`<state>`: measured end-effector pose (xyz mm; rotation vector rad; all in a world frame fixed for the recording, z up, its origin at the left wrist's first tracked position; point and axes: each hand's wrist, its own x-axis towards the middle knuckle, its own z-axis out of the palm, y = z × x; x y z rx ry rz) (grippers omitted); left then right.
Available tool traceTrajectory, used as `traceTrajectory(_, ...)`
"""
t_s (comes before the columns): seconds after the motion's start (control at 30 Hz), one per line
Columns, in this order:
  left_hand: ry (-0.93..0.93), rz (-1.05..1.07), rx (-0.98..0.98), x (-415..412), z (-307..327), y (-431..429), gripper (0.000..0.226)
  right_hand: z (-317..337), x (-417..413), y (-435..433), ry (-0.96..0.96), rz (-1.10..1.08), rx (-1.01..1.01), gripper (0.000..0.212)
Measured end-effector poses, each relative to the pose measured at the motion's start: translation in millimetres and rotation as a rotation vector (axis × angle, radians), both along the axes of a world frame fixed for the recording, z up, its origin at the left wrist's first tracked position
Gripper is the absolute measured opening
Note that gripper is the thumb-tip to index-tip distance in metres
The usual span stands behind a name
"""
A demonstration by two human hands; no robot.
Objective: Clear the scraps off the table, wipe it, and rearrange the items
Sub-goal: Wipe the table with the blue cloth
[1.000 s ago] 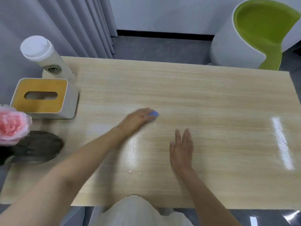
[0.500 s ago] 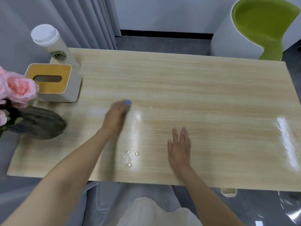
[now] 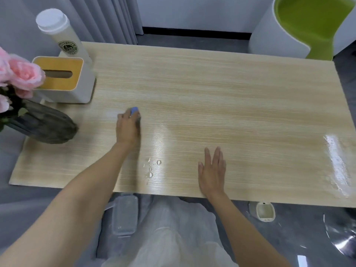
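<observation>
Blue cloth [image 3: 134, 110] is poking out just ahead of the left hand [image 3: 128, 130], which is curling over it and pressing it onto the tabletop [image 3: 231, 93]. It is probably soft and light, best bunched from above. Nearer the onlooker's side, the right hand [image 3: 212, 170] is resting flat, fingers straight.

Your blue cloth [image 3: 134, 110] lies left of the table's [image 3: 231, 97] centre, pale scraps [image 3: 150, 167] near its front edge, and cup [image 3: 57, 33], tissue box [image 3: 77, 89] and vase [image 3: 46, 126] along the left edge.

The left hand [image 3: 128, 128], arm outstretched, grips a blue cloth [image 3: 134, 110], while the right hand [image 3: 212, 170] lies flat, fingers straight.
</observation>
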<state>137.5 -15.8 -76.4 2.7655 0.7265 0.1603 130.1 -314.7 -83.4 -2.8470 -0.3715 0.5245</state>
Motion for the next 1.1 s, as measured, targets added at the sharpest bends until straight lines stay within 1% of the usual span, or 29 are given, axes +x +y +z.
traceTrajectory(0.03, -0.036, 0.094, -0.001, -2.4, -0.7, -13.0, 0.044, -1.2, -1.0, -1.8, -0.009, 0.000, -0.011, 0.055)
traceTrajectory(0.07, -0.056, 0.111, -0.034, -6.9, -3.8, -38.4, 0.040, -2.5, -2.1, -2.9, -0.022, 0.001, -0.002, 0.055)
traceTrajectory(0.1, -0.079, 0.040, -0.086, -11.3, -5.4, -69.3, 0.036, -4.0, -5.8, -4.5, -0.028, -0.010, 0.006, 0.055)
traceTrajectory(0.13, -0.118, -0.074, -0.133, -16.6, -3.2, -98.8, 0.032, -4.1, -9.4, -4.0, -0.028, -0.007, -0.014, 0.055)
traceTrajectory(0.17, -0.127, -0.276, -0.135, -24.2, -6.4, -120.0, 0.032, -4.4, -11.6, -3.6, -0.030, -0.011, -0.016, 0.055)
traceTrajectory(0.2, -0.133, -0.495, -0.060, -31.6, -9.4, -131.7, 0.032, -4.1, -12.7, -1.8, -0.030, -0.007, -0.015, 0.055)
traceTrajectory(0.23, -0.147, -0.677, 0.028, -35.6, -10.8, -124.6, 0.033, -3.6, -12.7, 0.1, -0.023, 0.003, -0.021, 0.055)
traceTrajectory(0.27, -0.185, -0.729, 0.088, -36.0, -16.6, -105.3, 0.033, -2.2, -13.8, 0.7, -0.025, 0.022, -0.018, 0.055)
traceTrajectory(0.3, -0.186, -0.678, 0.064, -36.8, -17.8, -82.6, 0.032, -2.4, -14.4, 1.2, -0.023, 0.033, -0.014, 0.055)
traceTrajectory(0.33, -0.181, -0.540, 0.062, -37.7, -17.3, -58.3, 0.029, -2.1, -14.7, 1.0, -0.022, 0.037, -0.003, 0.055)
traceTrajectory(0.43, -0.199, 0.091, -0.032, -49.2, -8.1, -9.1, 0.027, -1.4, -19.6, 2.5, -0.021, 0.046, 0.002, 0.055)
traceTrajectory(0.47, -0.218, 0.270, -0.077, -49.8, -3.9, -11.9, 0.027, -2.1, -22.1, 3.1, -0.007, 0.056, -0.007, 0.055)
traceTrajectory(0.5, -0.229, 0.383, -0.131, -48.0, -0.5, -25.4, 0.027, -3.1, -25.1, 3.7, 0.008, 0.066, -0.016, 0.055)
traceTrajectory(0.53, -0.239, 0.389, -0.197, -46.1, 3.0, -44.5, 0.029, -3.7, -27.2, 4.3, 0.006, 0.075, -0.027, 0.055)
traceTrajectory(0.57, -0.202, 0.265, -0.183, -45.4, 1.0, -65.9, 0.034, -4.2, -28.4, 4.9, 0.006, 0.076, -0.033, 0.055)
traceTrajectory(0.63, -0.145, -0.187, -0.133, -54.3, -8.8, -99.4, 0.036, -4.2, -28.7, 6.3, 0.007, 0.067, -0.038, 0.056)
traceTrajectory(0.67, -0.127, -0.408, -0.074, -60.4, -13.3, -99.3, 0.035, -4.1, -28.5, 6.6, 0.010, 0.064, -0.039, 0.056)
traceTrajectory(0.7, -0.117, -0.533, -0.026, -63.1, -16.1, -85.1, 0.033, -3.7, -28.3, 6.7, 0.018, 0.063, -0.040, 0.056)
traceTrajectory(0.73, -0.136, -0.552, -0.027, -64.2, -15.5, -68.6, 0.031, -3.3, -28.1, 6.4, 0.027, 0.066, -0.038, 0.056)
traceTrajectory(0.77, -0.155, -0.470, -0.040, -67.4, -16.4, -49.0, 0.028, -2.6, -27.6, 6.2, 0.032, 0.071, -0.036, 0.056)
traceTrajectory(0.8, -0.174, -0.331, -0.041, -70.9, -14.4, -28.6, 0.029, -2.7, -27.4, 5.8, 0.029, 0.074, -0.032, 0.056)
traceTrajectory(0.87, -0.193, -0.014, -0.102, -77.1, -14.4, -6.8, 0.043, -3.3, -28.6, 4.8, 0.016, 0.076, -0.038, 0.056)
traceTrajectory(0.9, -0.197, 0.123, -0.145, -76.2, -10.6, -13.1, 0.049, -3.4, -30.9, 4.2, 0.013, 0.077, -0.049, 0.056)
traceTrajectory(0.93, -0.205, 0.220, -0.172, -74.4, -5.0, -33.3, 0.050, -3.3, -34.4, 3.3, 0.010, 0.078, -0.057, 0.056)
traceTrajectory(0.97, -0.188, 0.247, -0.203, -74.2, -0.6, -58.2, 0.049, -3.2, -38.2, 2.4, 0.005, 0.079, -0.060, 0.056)
traceTrajectory(1.0, -0.168, 0.203, -0.232, -74.8, -0.1, -83.7, 0.046, -2.6, -41.6, 1.5, -0.001, 0.081, -0.058, 0.055)
traceTrajectory(1.03, -0.149, 0.059, -0.227, -77.7, -0.7, -108.1, 0.043, -1.6, -44.3, 0.6, -0.005, 0.086, -0.056, 0.055)
traceTrajectory(1.07, -0.141, -0.150, -0.220, -85.1, -6.0, -126.7, 0.037, -0.8, -46.4, -0.6, -0.009, 0.093, -0.058, 0.055)
traceTrajectory(1.1, -0.141, -0.380, -0.164, -94.6, -16.4, -131.1, 0.033, 0.1, -47.5, -1.8, -0.012, 0.102, -0.060, 0.055)
